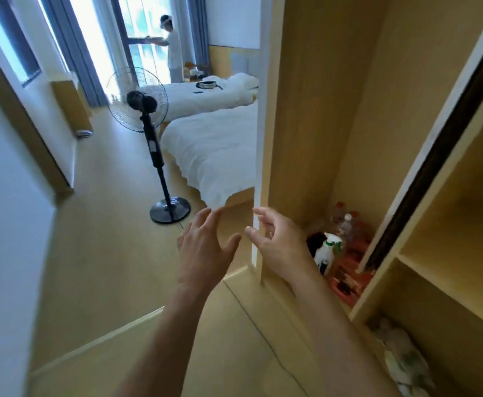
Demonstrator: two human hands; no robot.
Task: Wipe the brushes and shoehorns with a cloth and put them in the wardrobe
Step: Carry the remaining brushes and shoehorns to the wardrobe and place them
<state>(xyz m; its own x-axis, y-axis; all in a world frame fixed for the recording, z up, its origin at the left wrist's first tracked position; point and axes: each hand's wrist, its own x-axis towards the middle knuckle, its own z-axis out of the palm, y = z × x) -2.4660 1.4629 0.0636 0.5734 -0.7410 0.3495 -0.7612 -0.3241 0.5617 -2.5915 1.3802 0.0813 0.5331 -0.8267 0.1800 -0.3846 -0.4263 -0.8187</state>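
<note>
Beside the open wardrobe [334, 116] I see my left hand [205, 253] and right hand [277, 247] raised close together, fingers spread loosely, both holding nothing. Brushes, shoehorns and cloth I cannot make out anywhere. A white spray bottle [327, 250] stands low inside the wardrobe among other bottles.
</note>
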